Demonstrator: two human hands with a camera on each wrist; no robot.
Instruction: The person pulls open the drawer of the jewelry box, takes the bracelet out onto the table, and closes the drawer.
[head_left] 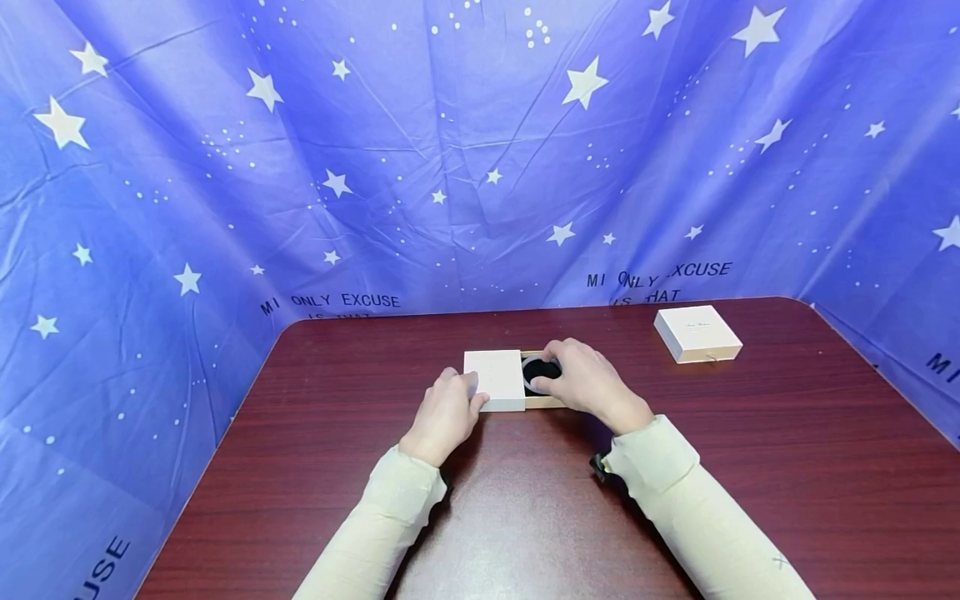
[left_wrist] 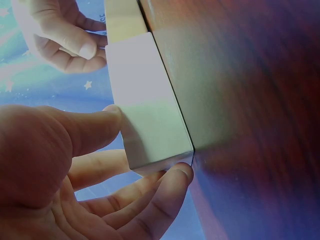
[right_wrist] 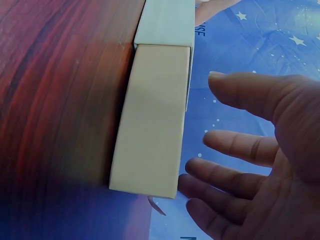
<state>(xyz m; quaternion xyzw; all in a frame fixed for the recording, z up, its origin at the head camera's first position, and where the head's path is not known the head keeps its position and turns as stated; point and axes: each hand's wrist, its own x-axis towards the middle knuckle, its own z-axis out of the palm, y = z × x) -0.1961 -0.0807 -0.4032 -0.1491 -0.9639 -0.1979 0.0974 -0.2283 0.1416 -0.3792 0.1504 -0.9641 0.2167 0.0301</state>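
A white slide-out gift box lies on the table with its tan inner drawer pulled partly out to the right. My left hand grips the left end of the white sleeve, thumb at the top edge and fingers around the end. Inside the drawer, a pale ring-shaped thing surrounds a black middle; its kind is unclear. My right hand hovers over the drawer, covering its right part in the head view. In the right wrist view, its thumb and fingers are spread apart, with nothing visible between them.
A second white box, closed, with a small pull tab at its front, stands at the table's back right. The dark red wooden table ends at a blue star-printed curtain behind and at both sides.
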